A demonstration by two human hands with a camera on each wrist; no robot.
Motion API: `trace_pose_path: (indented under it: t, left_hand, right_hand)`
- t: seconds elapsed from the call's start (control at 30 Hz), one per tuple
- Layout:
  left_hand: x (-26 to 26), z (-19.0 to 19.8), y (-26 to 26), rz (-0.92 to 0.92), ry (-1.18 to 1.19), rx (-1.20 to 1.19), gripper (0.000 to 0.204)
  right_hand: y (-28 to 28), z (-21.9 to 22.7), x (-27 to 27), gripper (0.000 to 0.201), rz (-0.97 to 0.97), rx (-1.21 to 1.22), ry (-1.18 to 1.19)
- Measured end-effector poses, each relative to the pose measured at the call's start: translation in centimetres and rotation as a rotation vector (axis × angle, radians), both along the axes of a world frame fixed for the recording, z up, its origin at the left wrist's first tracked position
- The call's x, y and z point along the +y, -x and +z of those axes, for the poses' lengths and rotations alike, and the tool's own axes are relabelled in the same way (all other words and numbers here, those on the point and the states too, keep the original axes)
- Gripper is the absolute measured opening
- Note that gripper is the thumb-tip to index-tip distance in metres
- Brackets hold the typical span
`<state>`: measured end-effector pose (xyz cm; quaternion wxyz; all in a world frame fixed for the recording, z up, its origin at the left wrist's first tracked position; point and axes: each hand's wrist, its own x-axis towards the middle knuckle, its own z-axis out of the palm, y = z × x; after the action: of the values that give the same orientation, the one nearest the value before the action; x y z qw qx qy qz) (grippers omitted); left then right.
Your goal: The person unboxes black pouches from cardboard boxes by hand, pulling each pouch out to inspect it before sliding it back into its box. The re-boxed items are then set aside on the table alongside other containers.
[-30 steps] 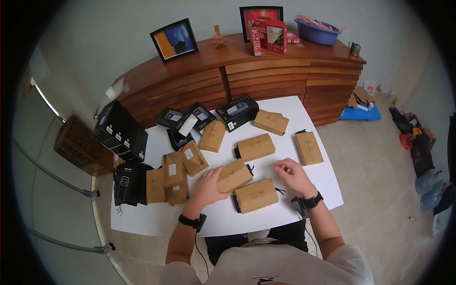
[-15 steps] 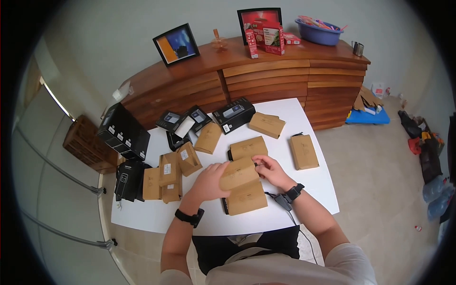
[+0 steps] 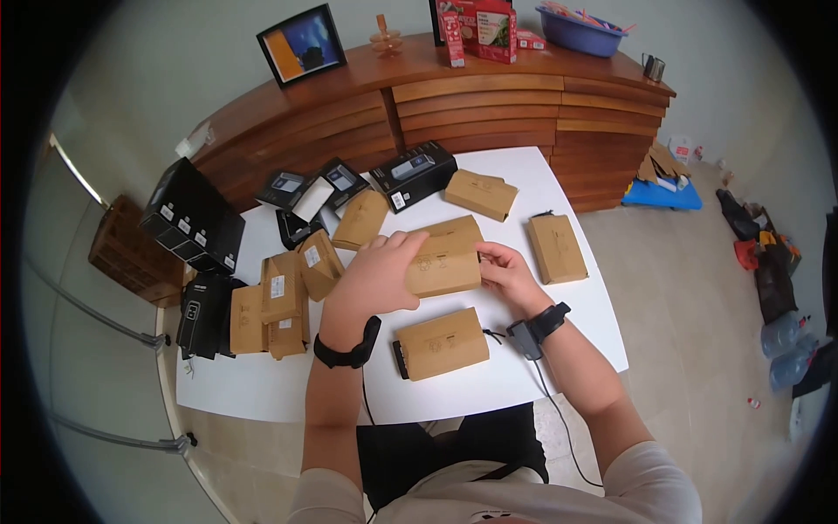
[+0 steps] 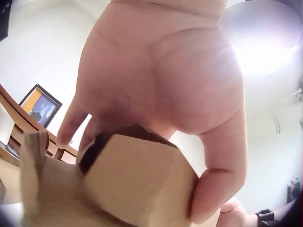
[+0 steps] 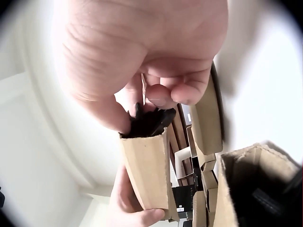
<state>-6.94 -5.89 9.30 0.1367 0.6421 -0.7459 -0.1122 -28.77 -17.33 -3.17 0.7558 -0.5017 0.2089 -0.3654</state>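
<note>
My left hand [image 3: 371, 275] grips a brown cardboard box [image 3: 443, 269] from its left end, thumb along the near side. In the left wrist view, the palm arches over that box's end. My right hand [image 3: 511, 275] is at the opposite end, fingers curled. There the right wrist view shows the box open, with a black item [image 5: 149, 124] inside its mouth, pinched by the thumb and fingers. What kind of item it is stays hidden. A similar box [image 3: 443, 345] with a black cord lies nearer the body, and another brown box [image 3: 458, 229] sits partly covered behind.
Several brown boxes [image 3: 279, 288] are piled at left, next to black cartons [image 3: 194, 218]. More black boxes [image 3: 415, 177] stand at the table's back. One brown box [image 3: 557, 249] lies at right on the white table [image 3: 541, 349]. A wooden cabinet [image 3: 476, 109] stands behind.
The right hand has come in from the right to the held box's open end. Both hands and the box have moved away from the body, uncovering the near box. The head view has shifted.
</note>
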Motion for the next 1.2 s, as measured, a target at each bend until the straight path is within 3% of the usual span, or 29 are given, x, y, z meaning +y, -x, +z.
trace_pose_path:
  t: [0.23, 0.6, 0.77, 0.93, 1.0, 1.2]
  left_hand:
    - [-0.2, -3.0, 2.1, 0.023, 0.136, -0.3, 0.088]
    - [1.9, -0.2, -2.0, 0.06, 0.119, -0.119, 0.085]
    - [2.2, 0.6, -1.8, 0.065, 0.141, -0.122, 0.083]
    - [1.3, -0.7, -1.5, -0.035, 0.194, -0.113, 0.081]
    - [0.9, -1.1, -1.6, -0.047, 0.176, -0.104, 0.081]
    - [-0.2, -1.8, -2.0, -0.037, 0.065, -0.02, 0.081]
  right_hand:
    - [-0.5, -1.6, 0.2, 0.029, 0.038, -0.023, -0.016]
    - [0.2, -0.3, 0.3, 0.028, 0.016, -0.178, -0.201]
    - [0.0, -0.4, 0.4, 0.043, 0.074, -0.163, -0.051]
    - [-0.8, 0.0, 1.6, 0.057, -0.064, -0.103, 0.124]
    - [-0.6, -0.4, 1.3, 0.061, -0.103, 0.07, 0.283]
    - [-0.2, 0.3, 1.5, 0.047, -0.126, 0.124, 0.156]
